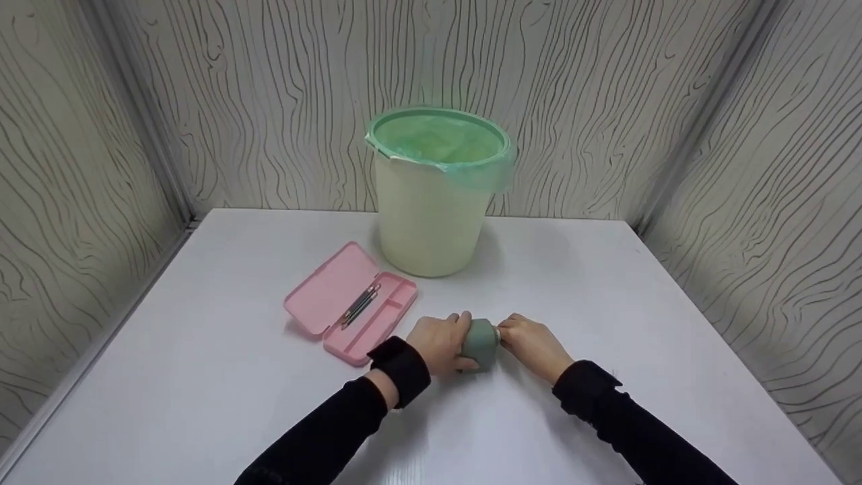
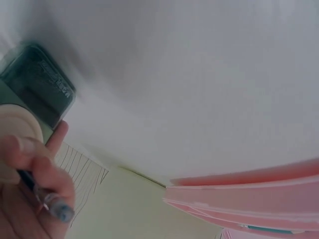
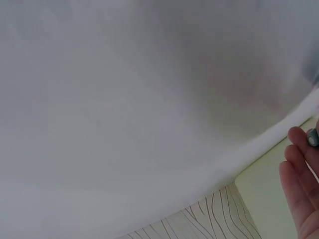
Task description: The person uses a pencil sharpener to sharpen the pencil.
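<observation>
Pale walls [image 1: 289,87] with brown wood-grain lines stand round a white table [image 1: 222,377]. At twelve o'clock on it, near the back edge, is a cream bin [image 1: 431,215], its rim draped with a thin green liner [image 1: 481,172] that hangs lowest toward four o'clock.

Well below the bin, on the near half of the table toward five o'clock, sits the green sharpener [image 1: 480,345], between both hands. From nine o'clock the left hand [image 1: 439,343] wraps it firmly, fingers curled over the far side and thumb along the near side. From three o'clock the right hand [image 1: 532,345] pinches close at the sharpener's pale mouth [image 1: 498,335]; the right wrist view shows the round blue-grey end of a pencil [image 3: 313,138] in those tightly bent fingers.

The left wrist view shows the sharpener's clear drawer [image 2: 42,87], with pale lettering, and a cream disc [image 2: 17,124]. Toward eight o'clock there, a blue-tipped rod [image 2: 59,208] shows among fingers; I cannot tell what it is.

At ten o'clock from the sharpener lies a pink case [image 1: 397,286], lid [image 1: 330,289] spread back toward ten. Two dark pencils [image 1: 361,305] rest together along its hinge side, pointing from one to seven. Black sleeves [image 1: 323,431] come in from eight and four o'clock.
</observation>
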Motion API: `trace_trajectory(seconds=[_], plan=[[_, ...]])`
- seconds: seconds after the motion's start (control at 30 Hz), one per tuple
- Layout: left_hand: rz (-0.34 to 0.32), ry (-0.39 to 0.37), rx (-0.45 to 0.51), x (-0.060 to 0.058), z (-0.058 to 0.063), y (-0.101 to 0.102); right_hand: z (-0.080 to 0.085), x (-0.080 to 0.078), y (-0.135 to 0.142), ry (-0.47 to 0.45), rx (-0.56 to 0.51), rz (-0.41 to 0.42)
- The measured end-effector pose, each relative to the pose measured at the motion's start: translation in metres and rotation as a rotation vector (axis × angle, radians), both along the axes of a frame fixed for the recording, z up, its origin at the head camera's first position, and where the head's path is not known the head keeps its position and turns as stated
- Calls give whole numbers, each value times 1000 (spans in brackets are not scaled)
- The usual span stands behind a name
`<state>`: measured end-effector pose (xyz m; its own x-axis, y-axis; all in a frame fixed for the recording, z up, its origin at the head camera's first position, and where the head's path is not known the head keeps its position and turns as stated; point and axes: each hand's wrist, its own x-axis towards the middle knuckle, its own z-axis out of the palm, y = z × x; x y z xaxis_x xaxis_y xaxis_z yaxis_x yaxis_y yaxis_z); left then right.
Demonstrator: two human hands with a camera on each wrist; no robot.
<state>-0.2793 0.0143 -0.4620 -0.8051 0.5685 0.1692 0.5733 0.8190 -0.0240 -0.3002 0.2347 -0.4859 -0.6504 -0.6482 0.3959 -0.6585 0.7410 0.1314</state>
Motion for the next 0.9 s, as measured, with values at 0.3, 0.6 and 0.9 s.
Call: trace_trajectory(seconds=[0.3, 0.6, 0.9], plan=[[9, 31, 23, 1, -2, 3, -3, 26, 6, 12, 76, 6], [16, 16, 49, -1, -3, 2, 10, 48, 11, -22, 96, 20], [-5, 18, 32, -1, -2, 1, 31, 56, 15, 67, 46, 96]])
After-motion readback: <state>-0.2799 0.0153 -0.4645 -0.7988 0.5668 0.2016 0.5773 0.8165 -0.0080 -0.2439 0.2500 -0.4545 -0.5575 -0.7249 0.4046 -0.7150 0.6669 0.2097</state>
